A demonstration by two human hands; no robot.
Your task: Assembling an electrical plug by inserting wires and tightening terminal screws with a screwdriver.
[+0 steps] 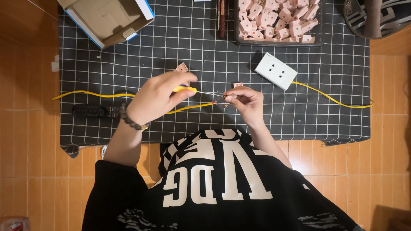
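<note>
- Mat (128,64): dark, white grid, on the floor.
- Box (107,19): mat's far-left corner.
- Tray (319,40): mat's far edge, full of pink parts.
- Socket (276,70): white, right of mat's centre.
- Left hand (158,100): fingers closed on a yellow screwdriver (186,89), above mat's near half.
- Right hand (246,100): fingers pinching a small part (223,101) at the yellow wire's (190,108) end, above mat's near edge.

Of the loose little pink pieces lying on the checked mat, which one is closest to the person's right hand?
The small pink piece just above the right hand, almost touching its fingers. The other loose pink piece lies farther left, above the left hand.
</note>
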